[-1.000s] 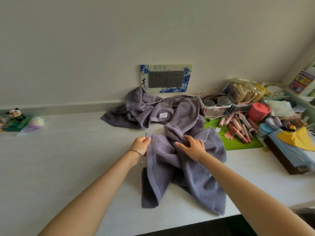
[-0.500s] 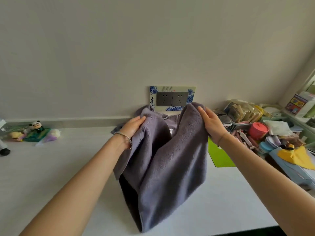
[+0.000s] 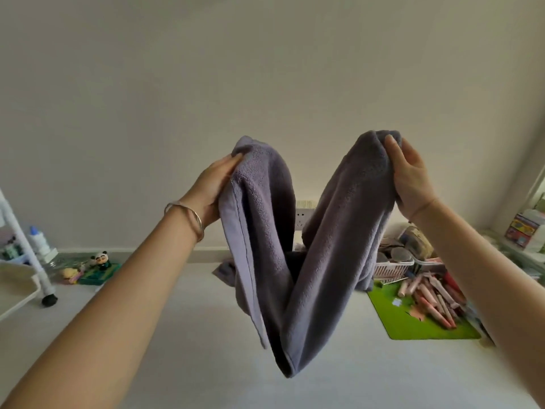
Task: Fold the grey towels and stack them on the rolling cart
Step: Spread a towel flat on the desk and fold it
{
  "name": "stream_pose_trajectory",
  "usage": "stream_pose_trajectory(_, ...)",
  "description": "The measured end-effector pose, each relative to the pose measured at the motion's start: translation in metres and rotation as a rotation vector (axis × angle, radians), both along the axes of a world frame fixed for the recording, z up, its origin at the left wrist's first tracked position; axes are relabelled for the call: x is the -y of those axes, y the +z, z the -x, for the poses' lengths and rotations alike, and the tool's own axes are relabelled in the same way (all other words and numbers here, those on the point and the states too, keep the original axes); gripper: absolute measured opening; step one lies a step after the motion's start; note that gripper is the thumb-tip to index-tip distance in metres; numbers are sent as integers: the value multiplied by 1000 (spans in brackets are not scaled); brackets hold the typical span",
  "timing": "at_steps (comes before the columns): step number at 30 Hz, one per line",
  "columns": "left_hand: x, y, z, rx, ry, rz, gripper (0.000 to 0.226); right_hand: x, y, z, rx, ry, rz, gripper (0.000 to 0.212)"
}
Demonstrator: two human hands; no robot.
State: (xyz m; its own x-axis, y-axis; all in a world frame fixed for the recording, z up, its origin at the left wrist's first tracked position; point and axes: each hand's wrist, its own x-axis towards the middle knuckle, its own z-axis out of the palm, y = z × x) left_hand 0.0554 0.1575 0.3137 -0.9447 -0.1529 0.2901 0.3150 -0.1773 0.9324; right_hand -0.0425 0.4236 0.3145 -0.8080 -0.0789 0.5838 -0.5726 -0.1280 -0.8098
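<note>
The white tabletop (image 3: 191, 335) fills the lower half of the view. It shows more of its left side than half a second ago, because the head has tipped up and back.

Above it hangs the grey towel (image 3: 333, 261). A second ago it lay bunched on the tabletop, and half a second ago it hung as one narrow drape. Now it is raised higher and pulled wide, so it sags in a deep V whose low point is clear of the surface.

The rolling cart (image 3: 17, 290), out of frame before, stands at the left edge with its tray bare. A second grey towel (image 3: 225, 271) lies crumpled at the wall behind the raised one.

The left hand (image 3: 212, 190) pinches one top edge of the towel between thumb and fingers. The right hand (image 3: 413, 178) has its fingers curled round the bunched opposite corner. The two hands are far wider apart than before.

To the right lie a green mat (image 3: 392, 314) and a pink basket (image 3: 389, 271). The wall socket (image 3: 302, 215) shows only as a sliver in the towel's gap, its blue-patterned surround and printed character now covered. The print on the coloured boxes (image 3: 522, 234) at far right is too blurred to read.
</note>
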Motion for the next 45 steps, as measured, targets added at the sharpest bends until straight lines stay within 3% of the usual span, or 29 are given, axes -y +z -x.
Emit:
stream_pose_trajectory(3,8,-41,7,136,62,30,26,1,-43,15,13,-124,-157,17)
stream_pose_trajectory(5,13,-83,12,263,125,32,28,-2,-89,26,66,-218,-364,21)
stream_pose_trajectory(10,43,-189,14,595,275,85,33,-28,-208,49,543,-387,-1016,38)
stream_pose_trajectory(13,57,-225,9,680,350,98,32,-12,-236,38,566,-413,-1195,55)
stream_pose_trajectory(15,61,-240,3,700,368,73,29,15,-245,27,423,-311,-1190,55)
stream_pose_trajectory(17,66,-249,-1,711,348,25,25,49,-256,17,391,-65,-1123,48)
stream_pose_trajectory(20,75,-258,-9,710,294,1,24,100,-286,-1,606,279,-998,48)
stream_pose_trajectory(22,82,-264,-13,727,279,14,25,129,-306,-11,724,346,-886,50)
stream_pose_trajectory(24,89,-273,-18,747,290,6,17,150,-326,-15,770,307,-842,54)
stream_pose_trajectory(26,104,-283,-26,775,357,21,8,167,-343,-16,732,263,-984,62)
stream_pose_trajectory(31,154,-310,-43,789,525,371,11,188,-370,-9,535,144,-1365,74)
stream_pose_trajectory(33,164,-310,-51,766,536,499,14,196,-376,-6,503,117,-1428,69)
stream_pose_trajectory(36,183,-320,-55,710,519,555,27,208,-385,-4,443,106,-1451,37)
stream_pose_trajectory(38,191,-321,-57,668,456,535,26,211,-385,-1,408,121,-1394,23)
stream_pose_trajectory(41,198,-314,-64,608,344,390,15,211,-363,-2,383,122,-1156,30)
stream_pose_trajectory(45,204,-270,-80,462,176,211,20,210,-289,-18,167,21,-788,28)
